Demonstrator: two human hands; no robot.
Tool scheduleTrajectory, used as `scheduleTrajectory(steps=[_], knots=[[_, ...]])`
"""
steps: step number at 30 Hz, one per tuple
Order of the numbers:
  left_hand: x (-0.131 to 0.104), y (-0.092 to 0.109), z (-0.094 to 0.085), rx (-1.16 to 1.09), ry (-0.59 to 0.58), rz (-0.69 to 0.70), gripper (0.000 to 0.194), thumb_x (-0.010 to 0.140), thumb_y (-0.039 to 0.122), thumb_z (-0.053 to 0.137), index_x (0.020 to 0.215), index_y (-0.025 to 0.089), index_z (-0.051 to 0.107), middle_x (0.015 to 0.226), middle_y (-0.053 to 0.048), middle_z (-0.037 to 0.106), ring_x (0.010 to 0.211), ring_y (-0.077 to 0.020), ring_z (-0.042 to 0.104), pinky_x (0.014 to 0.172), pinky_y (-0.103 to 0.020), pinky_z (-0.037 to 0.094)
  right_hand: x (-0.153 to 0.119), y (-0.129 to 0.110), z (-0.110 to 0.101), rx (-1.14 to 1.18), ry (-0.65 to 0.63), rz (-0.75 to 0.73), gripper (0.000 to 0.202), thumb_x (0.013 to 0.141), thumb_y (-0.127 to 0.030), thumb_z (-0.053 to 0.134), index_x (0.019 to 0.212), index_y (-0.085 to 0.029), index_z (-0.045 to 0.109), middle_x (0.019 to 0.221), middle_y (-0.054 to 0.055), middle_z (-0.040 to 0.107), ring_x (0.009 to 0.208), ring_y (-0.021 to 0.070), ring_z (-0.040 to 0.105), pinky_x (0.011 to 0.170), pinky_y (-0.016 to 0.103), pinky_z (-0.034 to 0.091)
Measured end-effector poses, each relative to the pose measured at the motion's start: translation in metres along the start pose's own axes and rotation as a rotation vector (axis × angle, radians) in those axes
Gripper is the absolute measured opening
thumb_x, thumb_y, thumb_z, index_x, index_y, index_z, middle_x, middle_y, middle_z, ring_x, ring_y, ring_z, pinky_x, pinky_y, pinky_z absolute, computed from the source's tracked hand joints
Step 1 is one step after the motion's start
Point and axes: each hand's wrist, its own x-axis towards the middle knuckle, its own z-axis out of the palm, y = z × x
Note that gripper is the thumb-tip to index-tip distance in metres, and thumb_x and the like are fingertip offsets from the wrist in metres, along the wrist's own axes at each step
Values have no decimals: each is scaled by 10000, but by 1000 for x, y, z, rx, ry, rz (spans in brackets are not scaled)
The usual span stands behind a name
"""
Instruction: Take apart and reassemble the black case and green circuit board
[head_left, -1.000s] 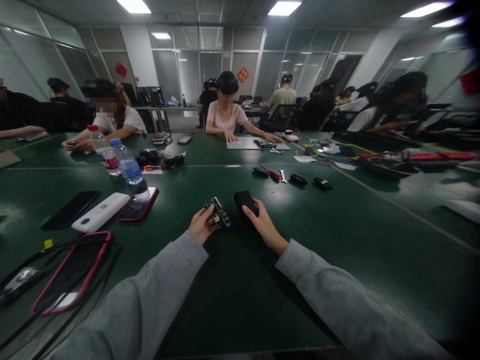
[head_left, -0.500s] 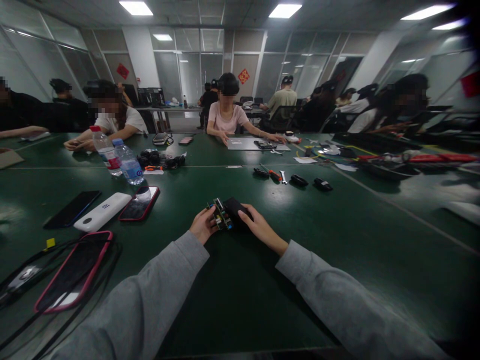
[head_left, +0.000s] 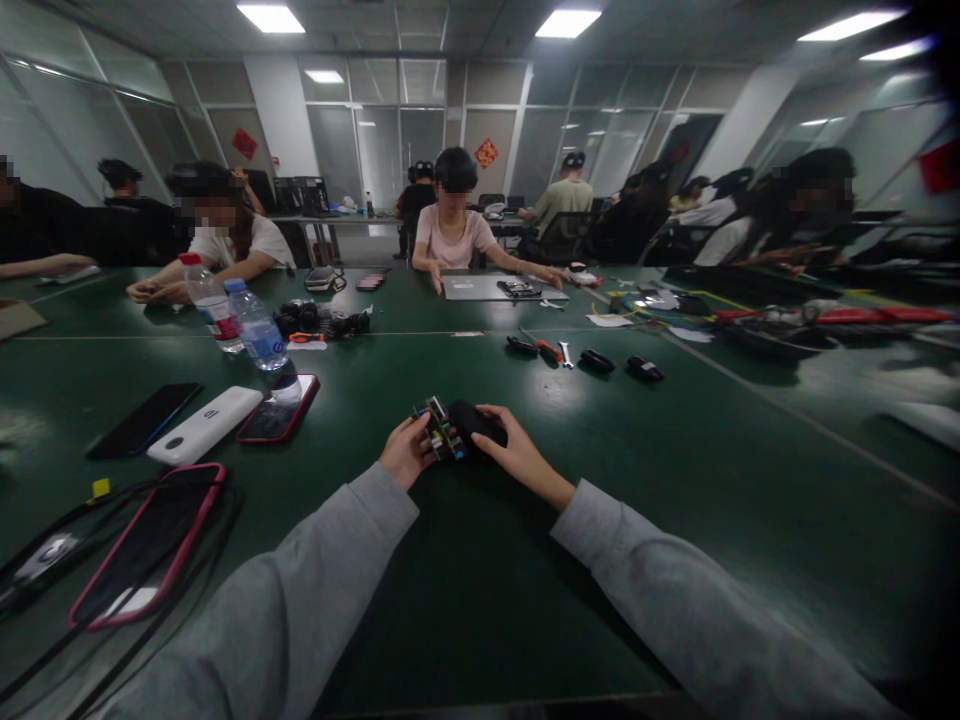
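In the head view, my left hand (head_left: 407, 450) grips a small circuit board assembly (head_left: 442, 432) by its left side, thumb on top. Blue, yellow and silver parts show on the board. My right hand (head_left: 517, 447) is closed round a black case (head_left: 474, 425), fingers over its far side and thumb on the near face. Board and case are side by side over the green table (head_left: 465, 600), the case's left edge close against the board. Whether they touch or are joined, I cannot tell.
Phones (head_left: 279, 408), a white power bank (head_left: 206, 425) and black cables (head_left: 82, 530) lie left. Two bottles (head_left: 259, 325) stand behind them. Beyond my hands are a screwdriver (head_left: 550, 350), a wrench (head_left: 567, 354) and black bundles (head_left: 598, 361). A person (head_left: 454, 235) sits opposite behind a silver panel (head_left: 480, 287).
My right hand's fingers have shifted on the black case, which is turned and tilted a little differently beside the board. My left hand stays put. The person opposite has shifted the silver panel slightly left.
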Motion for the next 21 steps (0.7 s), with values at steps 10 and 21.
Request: scheduleTrajectory(steps=[10, 21], knots=[[-3, 3, 1, -48, -29, -24, 349, 755, 300, 619, 1066, 151, 565, 1059, -115, 636, 894, -236, 647, 717, -363, 540, 4, 5, -2, 175, 159, 168, 364, 843, -483, 482, 1007, -166, 553, 974, 61, 595, 892, 182, 572, 796, 323, 465], [-1, 2, -2, -37, -42, -14, 343, 754, 317, 619, 1048, 145, 576, 1092, -109, 618, 919, -234, 637, 750, -367, 535, 5, 10, -4, -18, 246, 76, 337, 896, -420, 382, 1027, -182, 581, 1048, 61, 576, 993, 194, 520, 891, 359, 406]])
